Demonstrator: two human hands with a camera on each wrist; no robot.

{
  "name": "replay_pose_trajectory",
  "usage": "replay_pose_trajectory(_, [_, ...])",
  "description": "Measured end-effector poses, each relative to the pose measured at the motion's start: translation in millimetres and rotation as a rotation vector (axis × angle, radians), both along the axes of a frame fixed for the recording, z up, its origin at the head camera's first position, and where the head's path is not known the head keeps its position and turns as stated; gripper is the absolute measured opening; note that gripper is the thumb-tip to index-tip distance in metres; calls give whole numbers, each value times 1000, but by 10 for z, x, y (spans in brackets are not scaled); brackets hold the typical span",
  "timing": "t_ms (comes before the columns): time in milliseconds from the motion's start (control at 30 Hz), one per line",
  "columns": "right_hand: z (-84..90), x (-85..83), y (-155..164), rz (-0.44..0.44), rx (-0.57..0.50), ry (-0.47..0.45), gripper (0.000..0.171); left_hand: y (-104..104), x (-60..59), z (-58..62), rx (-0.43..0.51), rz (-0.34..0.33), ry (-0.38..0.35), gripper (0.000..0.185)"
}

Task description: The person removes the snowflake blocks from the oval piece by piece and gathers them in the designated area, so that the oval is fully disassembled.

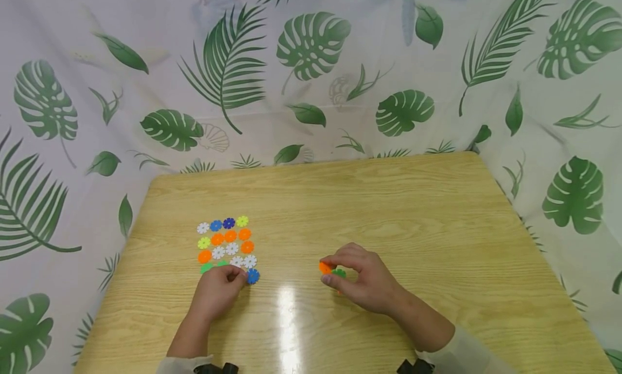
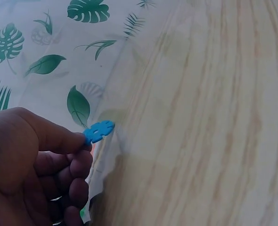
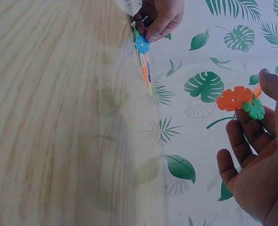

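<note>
My left hand (image 1: 218, 293) pinches a blue notched plastic disc (image 1: 253, 276) between thumb and forefinger; in the left wrist view the disc (image 2: 99, 132) juts out past the fingertips. To its right, my right hand (image 1: 366, 279) holds an orange notched disc (image 1: 325, 267) and a green one (image 1: 339, 273). The right wrist view shows the orange disc (image 3: 234, 98) overlapping the green disc (image 3: 255, 109), with another bit of orange by the thumb. Beyond the left hand, notched discs lie in rows, among them white (image 1: 218, 252), orange (image 1: 230, 235) and yellow (image 1: 242, 221); the hand partly hides the nearest row.
The discs lie on a wood-grain table (image 1: 389, 212), towards its left side. A leaf-printed cloth (image 1: 311, 131) hangs behind the table and along both sides. Light reflects off the tabletop between the two hands.
</note>
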State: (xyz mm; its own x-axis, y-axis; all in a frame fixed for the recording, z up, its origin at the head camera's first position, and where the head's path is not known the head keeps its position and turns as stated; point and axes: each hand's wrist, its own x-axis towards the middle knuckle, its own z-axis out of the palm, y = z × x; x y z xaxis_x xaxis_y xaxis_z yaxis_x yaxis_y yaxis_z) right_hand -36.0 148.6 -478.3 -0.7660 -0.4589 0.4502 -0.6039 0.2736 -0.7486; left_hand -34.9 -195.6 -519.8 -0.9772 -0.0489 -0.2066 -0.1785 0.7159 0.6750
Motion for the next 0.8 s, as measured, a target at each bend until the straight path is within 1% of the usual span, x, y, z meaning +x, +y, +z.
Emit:
replay_pose_trajectory(167, [2, 5, 9, 2, 2, 0, 25, 10, -22, 2, -90, -23, -2, 22])
replay_pose_trajectory(367, [1, 5, 14, 5, 1, -11, 24, 20, -41, 33, -185, -60, 23, 23])
replay_pose_trajectory(633, [-7, -3, 13, 10, 3, -16, 24, 44, -69, 58, -247, -73, 21, 23])
replay_pose_trajectory(800, [-5, -7, 11, 13, 3, -17, 24, 50, -83, 75, -266, -77, 9, 24])
